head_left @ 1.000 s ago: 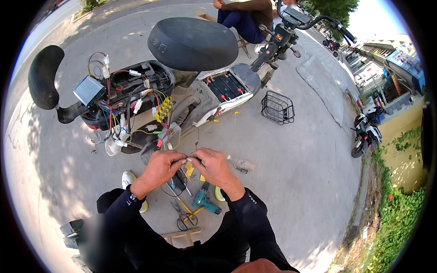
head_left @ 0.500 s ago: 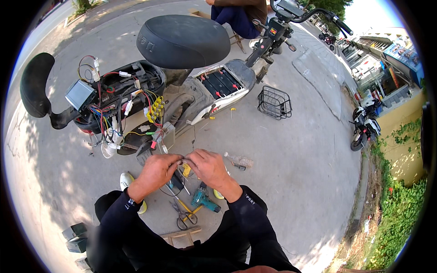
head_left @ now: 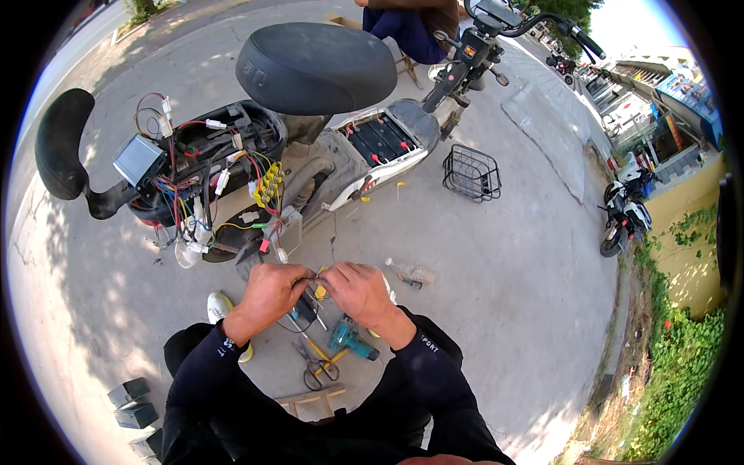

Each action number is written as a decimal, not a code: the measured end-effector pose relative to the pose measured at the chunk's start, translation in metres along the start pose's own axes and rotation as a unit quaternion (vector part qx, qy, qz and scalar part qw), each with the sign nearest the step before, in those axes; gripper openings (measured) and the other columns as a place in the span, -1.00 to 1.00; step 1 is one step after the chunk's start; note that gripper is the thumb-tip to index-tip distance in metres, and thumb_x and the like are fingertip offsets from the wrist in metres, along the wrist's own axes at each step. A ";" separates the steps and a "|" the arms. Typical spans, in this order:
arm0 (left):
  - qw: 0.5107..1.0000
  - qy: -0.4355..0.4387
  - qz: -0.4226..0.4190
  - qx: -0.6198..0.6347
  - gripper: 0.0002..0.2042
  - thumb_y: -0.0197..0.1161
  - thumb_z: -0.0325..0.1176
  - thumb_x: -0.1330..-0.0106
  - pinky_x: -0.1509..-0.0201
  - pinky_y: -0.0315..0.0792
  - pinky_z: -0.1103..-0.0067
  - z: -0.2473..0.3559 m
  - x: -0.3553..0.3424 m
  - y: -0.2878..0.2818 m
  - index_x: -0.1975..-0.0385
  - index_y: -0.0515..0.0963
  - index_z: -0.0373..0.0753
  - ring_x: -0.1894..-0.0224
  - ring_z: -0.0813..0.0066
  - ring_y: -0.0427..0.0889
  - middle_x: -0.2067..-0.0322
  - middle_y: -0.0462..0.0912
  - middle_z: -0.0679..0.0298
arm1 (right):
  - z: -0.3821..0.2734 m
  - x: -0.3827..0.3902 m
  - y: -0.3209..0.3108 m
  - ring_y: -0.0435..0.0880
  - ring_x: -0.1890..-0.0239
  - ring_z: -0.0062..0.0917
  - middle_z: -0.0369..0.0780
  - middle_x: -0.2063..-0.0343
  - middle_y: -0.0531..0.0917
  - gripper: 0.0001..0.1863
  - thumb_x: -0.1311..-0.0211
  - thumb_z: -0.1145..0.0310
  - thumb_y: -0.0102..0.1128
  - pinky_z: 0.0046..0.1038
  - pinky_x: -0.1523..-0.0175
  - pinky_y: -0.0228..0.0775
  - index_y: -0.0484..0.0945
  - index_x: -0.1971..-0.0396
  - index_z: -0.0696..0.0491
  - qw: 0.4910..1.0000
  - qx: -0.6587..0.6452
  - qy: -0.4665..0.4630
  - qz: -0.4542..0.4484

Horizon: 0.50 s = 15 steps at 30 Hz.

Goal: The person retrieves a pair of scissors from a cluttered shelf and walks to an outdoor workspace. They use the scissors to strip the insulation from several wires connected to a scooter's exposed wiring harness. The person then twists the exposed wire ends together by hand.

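My left hand (head_left: 271,296) and my right hand (head_left: 359,293) meet fingertip to fingertip above the ground. Both are closed in a pinch, and what lies between the fingers is too small and hidden to name. Just beyond them stands an electric scooter with loose coloured wires, a silver box (head_left: 140,160) and a yellow connector block (head_left: 268,184) at its opened rear. Below my hands lie a teal power drill (head_left: 351,339), dark-handled scissors (head_left: 316,367) and a yellow-handled tool (head_left: 335,359). A small yellow thing (head_left: 321,292) shows partly behind my fingers.
The scooter's black seat (head_left: 316,70) is raised over the frame, and black batteries (head_left: 377,141) sit in its floor. A wire basket (head_left: 472,173) and a clear plastic bottle (head_left: 412,271) lie to the right. Dark blocks (head_left: 133,404) rest at lower left; another person (head_left: 407,35) sits beyond.
The scene has shifted slightly rightward in the picture. My two hands stay pinched together at nearly the same place, with a small shift of the fingers.
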State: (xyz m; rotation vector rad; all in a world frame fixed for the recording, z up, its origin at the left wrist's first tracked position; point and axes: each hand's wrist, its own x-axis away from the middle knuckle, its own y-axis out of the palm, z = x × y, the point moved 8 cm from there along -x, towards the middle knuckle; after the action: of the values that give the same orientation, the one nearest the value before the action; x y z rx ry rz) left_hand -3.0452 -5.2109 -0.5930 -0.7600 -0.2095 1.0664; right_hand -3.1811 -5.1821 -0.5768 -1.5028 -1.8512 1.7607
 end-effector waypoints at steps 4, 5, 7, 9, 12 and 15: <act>1.000 -0.003 0.013 -0.016 -0.88 0.41 -0.47 -0.13 0.30 0.55 0.38 -0.003 -0.001 0.003 0.35 0.67 -0.29 0.36 0.06 0.71 0.44 0.71 0.07 | 0.001 0.001 0.001 0.66 0.43 -0.37 -0.27 0.48 0.60 -0.83 -0.12 0.36 0.40 -0.38 0.39 0.51 0.56 0.38 0.03 1.000 0.002 0.022 -0.002; 1.000 0.002 0.023 -0.015 -0.88 0.42 -0.47 -0.12 0.30 0.55 0.38 -0.003 -0.001 0.004 0.36 0.67 -0.29 0.37 0.06 0.71 0.45 0.70 0.07 | 0.002 0.001 0.001 0.67 0.43 -0.37 -0.27 0.47 0.61 -0.83 -0.13 0.36 0.40 -0.37 0.39 0.51 0.56 0.38 0.03 1.000 0.003 0.029 -0.002; 1.000 -0.001 0.027 -0.012 -0.87 0.44 -0.47 -0.10 0.32 0.55 0.38 -0.004 0.002 0.004 0.37 0.67 -0.29 0.38 0.07 0.71 0.45 0.70 0.08 | 0.002 0.003 0.004 0.67 0.44 -0.36 -0.26 0.46 0.61 -0.84 -0.14 0.36 0.40 -0.37 0.40 0.50 0.56 0.38 0.03 0.999 -0.011 0.030 -0.004; 1.000 -0.003 0.025 -0.014 -0.87 0.45 -0.46 -0.09 0.33 0.55 0.38 -0.006 0.000 0.004 0.38 0.67 -0.28 0.40 0.08 0.71 0.46 0.70 0.08 | 0.004 0.002 0.004 0.67 0.45 -0.35 -0.26 0.46 0.62 -0.85 -0.14 0.37 0.39 -0.36 0.40 0.50 0.56 0.39 0.03 0.999 -0.017 0.036 -0.008; 1.000 -0.004 0.017 -0.017 -0.86 0.46 -0.46 -0.08 0.35 0.54 0.38 -0.009 0.001 0.008 0.39 0.66 -0.28 0.42 0.09 0.71 0.47 0.70 0.09 | 0.003 0.004 0.004 0.68 0.43 -0.31 -0.24 0.46 0.61 -0.86 -0.17 0.37 0.36 -0.32 0.39 0.51 0.55 0.39 0.04 0.997 -0.026 0.061 -0.024; 1.000 0.003 0.021 -0.016 -0.85 0.46 -0.41 -0.09 0.36 0.53 0.34 -0.008 0.000 0.008 0.39 0.65 -0.25 0.42 0.07 0.70 0.48 0.70 0.10 | 0.006 0.005 0.005 0.69 0.39 -0.24 -0.18 0.45 0.62 -0.85 -0.24 0.34 0.30 -0.25 0.35 0.52 0.52 0.39 0.06 0.991 -0.057 0.106 -0.051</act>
State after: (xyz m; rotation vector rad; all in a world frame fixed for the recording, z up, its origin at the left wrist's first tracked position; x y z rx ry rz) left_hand -3.0466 -5.2124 -0.6042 -0.7994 -0.2067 1.1020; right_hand -3.1851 -5.1834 -0.5847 -1.5385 -1.9097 1.4130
